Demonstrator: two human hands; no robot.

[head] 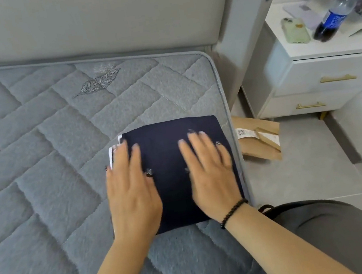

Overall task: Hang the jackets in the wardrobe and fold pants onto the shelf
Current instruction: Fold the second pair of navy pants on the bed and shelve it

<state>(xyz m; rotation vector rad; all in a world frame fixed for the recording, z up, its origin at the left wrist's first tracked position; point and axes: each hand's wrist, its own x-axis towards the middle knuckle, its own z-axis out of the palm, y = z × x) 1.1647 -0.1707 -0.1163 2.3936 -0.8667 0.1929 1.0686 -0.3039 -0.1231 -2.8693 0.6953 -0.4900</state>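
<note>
Hard to read what kind of garment the folded navy pants (169,162) really are, with much of the cloth hidden under both palms and a white edge of something poking out at the far left corner, unidentifiable. Blurred and partly cut off at the right frame edge: a grey upright object behind the bottle (335,13). Lying flat on the grey quilted mattress (47,145), close to its right edge, the navy bundle. Pressed palm-down on its left side, the left hand (131,191), fingers straight and spread a little, gripping nothing. Flat on the right side, the right hand (211,174), fingers likewise extended, a dark bead bracelet (233,212) round the wrist. Behind the mattress, a pale padded headboard (87,21). To the right, a white nightstand (321,73) with brass drawer handles, carrying the blue-labelled bottle and a phone (295,30). On the grey tiled floor (310,176) beside the bed, a brown paper package (260,141).
</note>
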